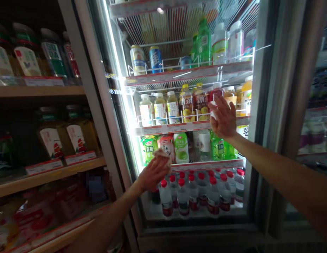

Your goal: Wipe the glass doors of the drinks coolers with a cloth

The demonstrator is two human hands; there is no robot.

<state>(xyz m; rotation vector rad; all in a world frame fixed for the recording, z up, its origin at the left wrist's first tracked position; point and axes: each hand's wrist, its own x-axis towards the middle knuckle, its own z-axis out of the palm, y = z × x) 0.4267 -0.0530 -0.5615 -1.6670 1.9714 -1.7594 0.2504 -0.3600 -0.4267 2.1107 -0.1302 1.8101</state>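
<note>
Beige cloth [163, 153]: bunched under the left hand [153, 173], seemingly against the glass door [195, 225], before the lower-shelf bottles [180, 147].
Left fingers: close together, holding the cloth.
Right hand [223, 117]: fingers spread, apparently holding nothing, in front of the middle-shelf bottles [173, 107]; whether it presses the pane or hangs just off it, I cannot tell.
Wiping stroke: probably the step in hand; a next pass calls for the cloth flat, with even pressure.
Red-capped bottles [181, 195]: standing below, behind the pane.
Wooden shelf [39, 91]: left of the fridge, carrying drinks.
</note>
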